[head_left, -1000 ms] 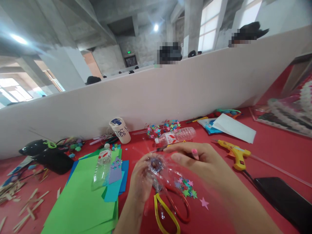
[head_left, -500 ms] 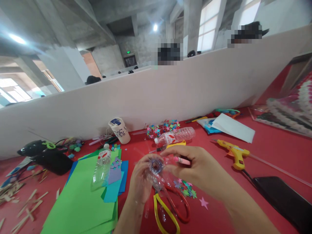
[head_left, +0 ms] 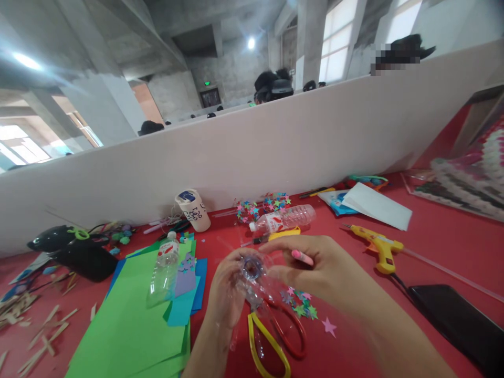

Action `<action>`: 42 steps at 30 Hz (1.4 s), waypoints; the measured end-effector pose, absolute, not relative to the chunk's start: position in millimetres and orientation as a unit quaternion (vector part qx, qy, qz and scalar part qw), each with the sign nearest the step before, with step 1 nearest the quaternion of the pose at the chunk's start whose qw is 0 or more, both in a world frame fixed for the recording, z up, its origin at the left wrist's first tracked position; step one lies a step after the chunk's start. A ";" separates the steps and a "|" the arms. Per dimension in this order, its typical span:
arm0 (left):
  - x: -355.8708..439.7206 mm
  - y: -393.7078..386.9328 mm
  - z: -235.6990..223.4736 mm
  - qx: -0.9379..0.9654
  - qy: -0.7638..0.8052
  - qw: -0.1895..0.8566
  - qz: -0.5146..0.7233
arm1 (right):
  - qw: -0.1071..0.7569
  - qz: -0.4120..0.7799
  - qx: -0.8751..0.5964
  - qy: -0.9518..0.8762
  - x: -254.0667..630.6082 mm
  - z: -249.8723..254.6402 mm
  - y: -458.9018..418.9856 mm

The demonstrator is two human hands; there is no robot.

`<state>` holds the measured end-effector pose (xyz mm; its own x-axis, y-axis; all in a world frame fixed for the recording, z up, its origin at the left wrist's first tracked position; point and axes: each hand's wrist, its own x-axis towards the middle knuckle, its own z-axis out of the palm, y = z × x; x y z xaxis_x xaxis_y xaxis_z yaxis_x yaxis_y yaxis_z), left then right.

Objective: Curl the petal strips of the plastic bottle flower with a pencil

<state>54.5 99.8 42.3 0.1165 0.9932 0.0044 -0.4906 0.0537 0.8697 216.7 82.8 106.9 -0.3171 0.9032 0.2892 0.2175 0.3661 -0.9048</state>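
Clear plastic piece [head_left: 255, 286] with a round, bluish ring at its top is located at the centre of the work area, above the red table [head_left: 444, 239]. Left hand [head_left: 228, 291]: fingers curled around the left side of the piece, gripping it. Right hand [head_left: 321, 262]: a pink pen [head_left: 302, 258] is retained in the grip, its pink end directed toward the piece. The right thumb and forefinger are slightly parted beside the ring; contact with the plastic cannot be determined.

Scissors [head_left: 254, 341] lie directly below the hands, one handle loop yellow and the other red; the blades are obscured. Small coloured stars [head_left: 303, 307] are grouped to the right of the scissors, with a single pink star [head_left: 329, 327] just beside them.

Beyond the hands, a clear bottle [head_left: 295, 216] lies on its side, adjacent to star clusters [head_left: 248, 211]. To the left, a second bottle [head_left: 164, 273] rests on green sheets [head_left: 126, 320], beside a purple card [head_left: 185, 282]. A white cup [head_left: 193, 212] stands near the white partition [head_left: 236, 157]. To the right, a yellow glue gun [head_left: 380, 245] lies near a black flat object [head_left: 457, 320].
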 end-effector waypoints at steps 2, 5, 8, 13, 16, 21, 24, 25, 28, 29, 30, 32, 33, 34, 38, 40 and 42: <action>53.9 99.8 41.3 0.372 0.331 0.644 0.580 | 0.425 0.402 -0.384 -0.714 216.2 107.7 82.2; 53.3 100.1 39.7 0.368 0.327 0.651 0.577 | 0.420 0.405 -0.392 -0.711 215.9 107.5 82.8; 53.4 100.4 39.7 0.364 0.324 0.663 0.569 | 0.409 0.394 -0.416 -0.710 214.6 107.4 83.6; 54.4 99.5 41.7 0.363 0.310 0.668 0.571 | 0.403 0.382 -0.447 -0.701 211.3 108.4 83.1; 55.2 99.1 41.8 0.369 0.316 0.661 0.572 | 0.422 0.378 -0.449 -0.691 209.7 107.3 83.0; 55.5 99.0 40.3 0.364 0.308 0.663 0.576 | 0.438 0.378 -0.458 -0.675 206.2 105.6 81.9; 55.0 98.4 39.5 0.359 0.300 0.670 0.576 | 0.424 0.389 -0.466 -0.672 203.1 107.8 80.4; 54.9 98.2 39.4 0.358 0.298 0.671 0.576 | 0.420 0.388 -0.469 -0.673 202.1 108.7 80.1; 54.4 98.0 39.5 0.355 0.295 0.674 0.576 | 0.420 0.371 -0.476 -0.678 200.5 109.2 79.9; 54.3 98.0 39.6 0.353 0.295 0.675 0.577 | 0.423 0.365 -0.475 -0.680 200.4 108.5 80.1; 54.2 98.1 39.8 0.351 0.296 0.676 0.577 | 0.426 0.361 -0.472 -0.682 200.5 107.3 80.3; 54.2 98.3 39.8 0.346 0.298 0.677 0.577 | 0.436 0.353 -0.465 -0.685 201.0 104.5 80.8; 54.2 98.5 39.7 0.345 0.298 0.679 0.576 | 0.441 0.350 -0.461 -0.686 201.2 103.3 81.0; 54.3 98.7 39.6 0.343 0.297 0.680 0.576 | 0.445 0.348 -0.459 -0.686 201.4 102.5 81.1; 54.4 99.5 38.3 0.348 0.296 0.681 0.572 | 0.442 0.345 -0.464 -0.686 201.2 103.9 81.1; 54.4 99.8 37.9 0.349 0.303 0.677 0.573 | 0.432 0.352 -0.471 -0.684 201.0 105.8 80.7; 54.0 100.0 38.1 0.346 0.307 0.673 0.577 | 0.424 0.358 -0.472 -0.685 201.7 107.1 79.9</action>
